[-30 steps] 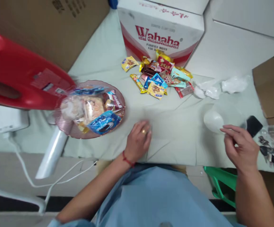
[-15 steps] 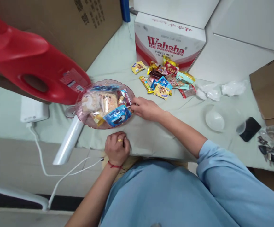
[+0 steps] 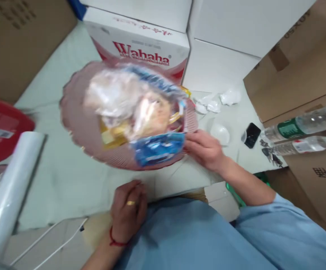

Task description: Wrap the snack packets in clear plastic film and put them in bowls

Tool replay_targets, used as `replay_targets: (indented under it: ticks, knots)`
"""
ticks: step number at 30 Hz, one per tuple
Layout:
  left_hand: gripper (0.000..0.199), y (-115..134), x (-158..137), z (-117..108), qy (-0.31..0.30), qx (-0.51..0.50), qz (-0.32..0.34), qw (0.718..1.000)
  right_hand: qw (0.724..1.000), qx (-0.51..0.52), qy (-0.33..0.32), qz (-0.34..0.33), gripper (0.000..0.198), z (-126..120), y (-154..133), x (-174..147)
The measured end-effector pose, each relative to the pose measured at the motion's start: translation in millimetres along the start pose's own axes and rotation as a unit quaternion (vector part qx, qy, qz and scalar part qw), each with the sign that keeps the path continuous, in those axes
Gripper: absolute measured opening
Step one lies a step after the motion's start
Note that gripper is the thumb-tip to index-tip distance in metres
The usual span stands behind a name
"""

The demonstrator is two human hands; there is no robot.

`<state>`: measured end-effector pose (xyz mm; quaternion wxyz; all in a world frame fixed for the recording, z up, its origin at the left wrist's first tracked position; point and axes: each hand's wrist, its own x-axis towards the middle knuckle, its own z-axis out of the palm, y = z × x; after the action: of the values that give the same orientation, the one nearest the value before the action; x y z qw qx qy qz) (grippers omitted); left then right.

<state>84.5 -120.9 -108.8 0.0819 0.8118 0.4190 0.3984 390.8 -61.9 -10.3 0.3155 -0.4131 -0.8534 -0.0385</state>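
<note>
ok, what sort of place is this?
Possibly a storeroom or makeshift packing corner, though I can't be sure: brown cardboard boxes at both sides, a Wahaha carton at the back of a cloth-covered table.

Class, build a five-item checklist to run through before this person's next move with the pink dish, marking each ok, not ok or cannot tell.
1. Right hand on the pink dish: ok, it grips the right-hand edge.
2. Left hand supporting the dish: not ok, it is curled below, apart from it.
3. Blue packet inside the dish: ok, near the front rim.
4. Dish clear of the Wahaha box: cannot tell, they overlap in view.
5. White roll clear of the dish: ok, a gap shows.
</note>
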Motion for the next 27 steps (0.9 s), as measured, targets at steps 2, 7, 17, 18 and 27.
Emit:
replay_targets:
  ticks: [2, 7, 17, 18, 27]
  knots:
    - [0.041, 25.2, 38.8, 28.0, -0.060, -0.078, 0.038, 0.994, 0.994, -0.076, 0.025, 0.071, 0.017, -59.7, 13.1, -15.8]
    - [0.064, 93.2, 136.4, 133.7, -0.234, -0.129, 0.163, 0.950, 0.930, -0.246, 0.050, 0.269, 0.011, -175.4, 36.0, -70.3]
    - [0.025, 95.9, 173.5, 191.2, -0.226, -0.065, 0.160, 0.959, 0.882, -0.289, 0.026, 0.371, 0.021, -197.7, 141.8, -175.2]
    - [0.025, 86.4, 168.9, 176.6, -0.185, -0.077, 0.171, 0.965, 0.874, -0.284, 0.025, 0.394, 0.021, -186.0, 152.6, -179.5]
    - [0.013, -31.8, 78.9, 9.1, 0.034, 0.108, -0.013, 0.993, 0.808, -0.298, -0.012, 0.508, 0.022, -85.6, 196.7, -189.2]
